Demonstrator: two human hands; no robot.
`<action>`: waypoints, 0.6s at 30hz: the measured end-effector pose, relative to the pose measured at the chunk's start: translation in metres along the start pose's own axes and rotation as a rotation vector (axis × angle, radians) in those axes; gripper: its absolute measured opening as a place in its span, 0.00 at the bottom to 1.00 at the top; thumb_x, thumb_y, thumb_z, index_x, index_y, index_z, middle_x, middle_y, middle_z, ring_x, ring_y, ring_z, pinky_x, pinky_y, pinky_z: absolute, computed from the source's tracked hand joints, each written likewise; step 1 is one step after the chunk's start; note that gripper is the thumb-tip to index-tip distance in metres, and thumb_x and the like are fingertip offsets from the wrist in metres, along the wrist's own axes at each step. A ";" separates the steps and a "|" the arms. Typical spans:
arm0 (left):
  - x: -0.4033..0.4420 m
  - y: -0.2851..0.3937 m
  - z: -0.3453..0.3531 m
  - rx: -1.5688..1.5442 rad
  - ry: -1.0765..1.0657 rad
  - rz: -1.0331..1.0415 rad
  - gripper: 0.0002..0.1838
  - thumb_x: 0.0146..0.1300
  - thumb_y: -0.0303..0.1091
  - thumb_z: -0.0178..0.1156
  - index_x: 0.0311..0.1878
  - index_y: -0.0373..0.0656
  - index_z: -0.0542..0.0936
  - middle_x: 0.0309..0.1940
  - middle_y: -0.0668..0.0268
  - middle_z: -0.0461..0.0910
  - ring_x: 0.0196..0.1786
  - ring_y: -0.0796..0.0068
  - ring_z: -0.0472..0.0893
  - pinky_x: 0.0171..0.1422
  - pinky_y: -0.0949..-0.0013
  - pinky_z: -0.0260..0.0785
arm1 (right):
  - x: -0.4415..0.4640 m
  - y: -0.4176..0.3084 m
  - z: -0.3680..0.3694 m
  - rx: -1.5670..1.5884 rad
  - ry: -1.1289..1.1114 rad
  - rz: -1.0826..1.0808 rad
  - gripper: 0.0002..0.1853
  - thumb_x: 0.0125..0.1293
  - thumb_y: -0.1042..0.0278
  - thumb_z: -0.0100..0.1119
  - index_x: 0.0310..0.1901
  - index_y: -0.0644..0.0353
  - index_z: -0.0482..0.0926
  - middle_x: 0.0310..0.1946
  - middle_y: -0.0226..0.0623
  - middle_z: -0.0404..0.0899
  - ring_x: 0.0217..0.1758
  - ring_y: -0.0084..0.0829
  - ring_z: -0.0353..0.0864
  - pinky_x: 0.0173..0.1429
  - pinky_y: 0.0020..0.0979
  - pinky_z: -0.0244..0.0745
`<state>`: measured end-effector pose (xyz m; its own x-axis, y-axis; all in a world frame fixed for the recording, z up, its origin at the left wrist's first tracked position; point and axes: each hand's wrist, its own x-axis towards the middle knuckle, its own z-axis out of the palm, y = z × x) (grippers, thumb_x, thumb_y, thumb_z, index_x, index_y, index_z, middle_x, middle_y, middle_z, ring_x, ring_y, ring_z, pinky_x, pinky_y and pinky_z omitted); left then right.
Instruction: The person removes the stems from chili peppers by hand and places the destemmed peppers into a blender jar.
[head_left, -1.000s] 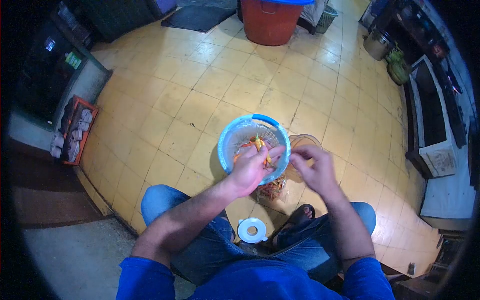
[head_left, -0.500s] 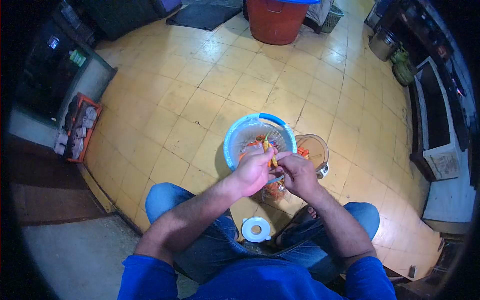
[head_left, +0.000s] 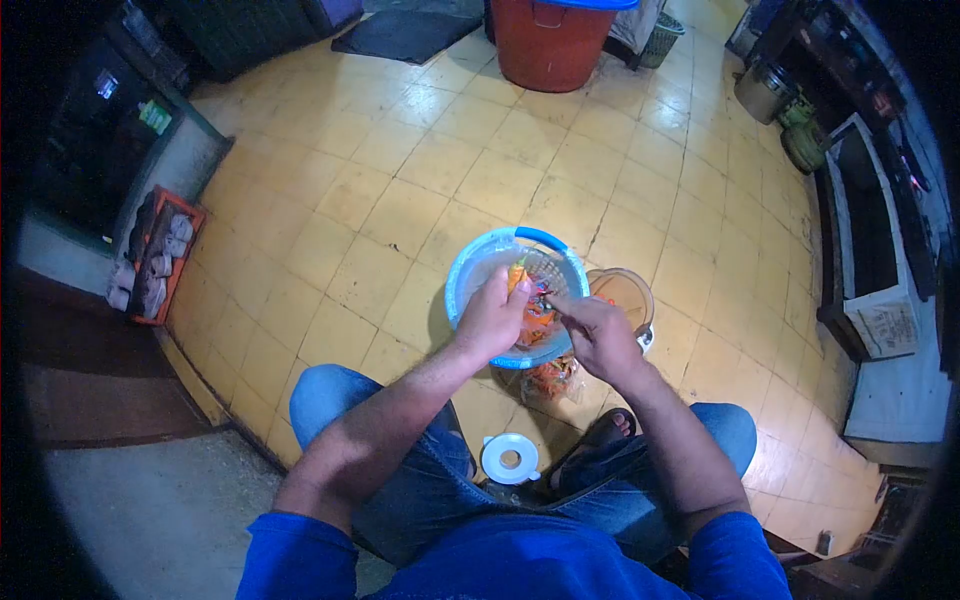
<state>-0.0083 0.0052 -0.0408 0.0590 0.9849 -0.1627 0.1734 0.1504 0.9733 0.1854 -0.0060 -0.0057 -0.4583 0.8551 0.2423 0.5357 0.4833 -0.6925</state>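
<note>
My left hand (head_left: 495, 316) is closed around a yellow-orange chili pepper (head_left: 517, 273), its tip end hidden by my fingers. Beneath it stands a basket (head_left: 466, 262) with a blue rim, holding red and orange chilies (head_left: 535, 328) and some clear plastic. My right hand (head_left: 604, 338) is over the basket's right side, fingers pinched together; what they hold, if anything, cannot be made out. To the right, partly covered by that hand, is a see-through round container (head_left: 637, 285) with orange-red pieces inside. A clear plastic bag of chilies (head_left: 550, 380) lies just in front of the basket.
A white ring-shaped piece (head_left: 510, 458) sits between my legs. Further off are a large red tub (head_left: 550, 45), a dark mat (head_left: 405, 35) and an orange crate of shoes (head_left: 165, 255). At right stand a metal pot (head_left: 763, 92) and a green gas cylinder (head_left: 803, 140).
My hands have moved apart: the left went left with the chili, the right shifted slightly right and down. More of the basket's contents now shows between them.
</note>
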 end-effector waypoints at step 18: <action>-0.013 0.016 0.008 0.050 -0.251 0.117 0.16 0.72 0.40 0.54 0.47 0.35 0.80 0.36 0.55 0.85 0.42 0.65 0.85 0.46 0.61 0.75 | 0.001 -0.003 -0.001 0.356 0.160 0.272 0.11 0.60 0.72 0.69 0.43 0.64 0.81 0.34 0.38 0.83 0.32 0.26 0.83 0.38 0.27 0.78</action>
<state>0.0021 -0.0061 -0.0241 0.3223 0.9423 -0.0904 0.1988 0.0259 0.9797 0.1842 -0.0062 -0.0029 -0.2053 0.9733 0.1025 0.3321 0.1678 -0.9282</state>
